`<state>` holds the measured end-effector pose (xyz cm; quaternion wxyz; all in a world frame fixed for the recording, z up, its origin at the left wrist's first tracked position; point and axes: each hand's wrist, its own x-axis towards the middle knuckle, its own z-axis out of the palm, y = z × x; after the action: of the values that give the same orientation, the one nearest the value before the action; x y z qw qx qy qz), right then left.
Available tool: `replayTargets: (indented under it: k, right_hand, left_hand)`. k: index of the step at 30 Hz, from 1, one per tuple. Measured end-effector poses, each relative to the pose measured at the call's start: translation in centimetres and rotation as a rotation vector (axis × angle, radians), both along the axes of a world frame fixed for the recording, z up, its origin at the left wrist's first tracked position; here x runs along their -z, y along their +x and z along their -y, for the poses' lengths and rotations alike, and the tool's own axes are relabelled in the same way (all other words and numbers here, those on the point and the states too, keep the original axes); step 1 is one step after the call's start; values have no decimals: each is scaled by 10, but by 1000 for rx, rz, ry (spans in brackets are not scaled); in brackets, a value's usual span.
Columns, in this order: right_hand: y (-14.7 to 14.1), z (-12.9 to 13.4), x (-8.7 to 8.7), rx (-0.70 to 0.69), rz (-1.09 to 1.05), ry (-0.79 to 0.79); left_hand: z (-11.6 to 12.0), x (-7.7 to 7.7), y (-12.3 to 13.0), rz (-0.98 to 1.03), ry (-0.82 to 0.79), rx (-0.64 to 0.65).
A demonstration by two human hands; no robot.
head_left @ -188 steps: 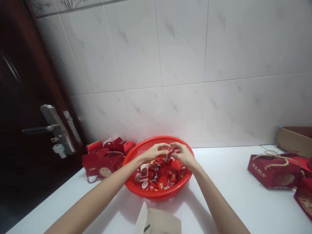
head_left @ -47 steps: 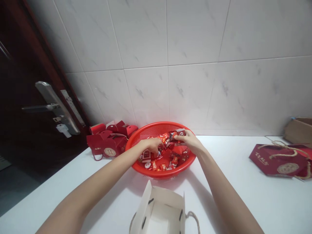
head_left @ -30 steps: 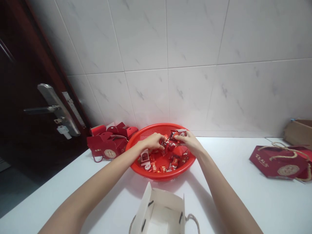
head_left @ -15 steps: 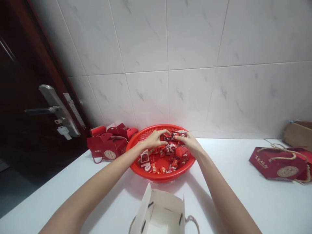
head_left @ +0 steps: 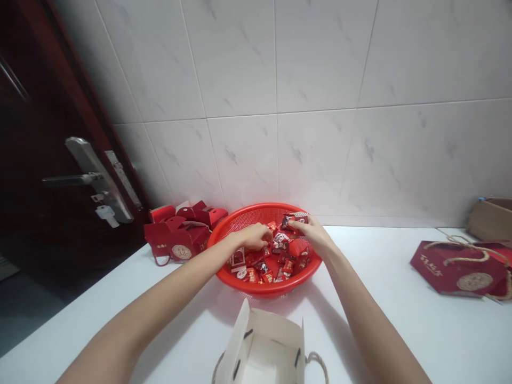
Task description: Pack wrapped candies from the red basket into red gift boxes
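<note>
A red plastic basket (head_left: 264, 289) with perforated sides holds several small wrapped candies (head_left: 267, 275) in red, white and dark wrappers. Down among them on the left side is my left hand (head_left: 256, 236), its fingers curled and closed; what they hold, if anything, is hidden. My right hand (head_left: 314, 234), over the basket's right rim, pinches wrapped candies (head_left: 295, 219) between thumb and fingers, one dark red and one with a white dotted edge. Close to me stands an open gift box (head_left: 267, 341), white inside, with a rope handle (head_left: 318, 362) at its side.
Several red gift boxes (head_left: 182, 240) are bunched left of the basket. A closed red box with rope handles (head_left: 456, 272) lies at the right, before a brown cardboard box (head_left: 490, 220). A tiled wall (head_left: 316, 160) backs the white table (head_left: 372, 277); a dark door (head_left: 52, 144) is at left.
My left hand has dropped from beside the right hand's candies down and slightly left into the pile, and its fingers have closed. My right hand stays nearly in place, still holding its candies.
</note>
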<state>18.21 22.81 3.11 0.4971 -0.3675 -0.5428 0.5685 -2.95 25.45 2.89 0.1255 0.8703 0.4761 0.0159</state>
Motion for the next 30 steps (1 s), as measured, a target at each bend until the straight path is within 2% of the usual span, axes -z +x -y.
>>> replayTargets:
  k: [4, 9, 14, 19, 22, 26, 30]
  right_hand:
    - [0, 0, 0, 4, -1, 4]
    - [0, 0, 1, 12, 2, 17]
    - [0, -1, 2, 17, 10, 19]
    - [-1, -2, 2, 29, -1, 17]
    - [-1, -2, 2, 35, -22, 1]
    - [-1, 0, -2, 59, -76, -27]
    - [-2, 4, -6, 46, -108, -49]
  left_hand:
    - [0, 13, 6, -27, 95, 125]
    - [4, 18, 15, -180, 118, 153]
    - [10, 15, 23, -287, 128, 114]
    - [14, 3, 23, -305, 139, 67]
    - [12, -5, 21, -115, 189, -17]
    - [4, -10, 15, 349, 247, -141]
    - [-1, -9, 12, 683, 178, -97]
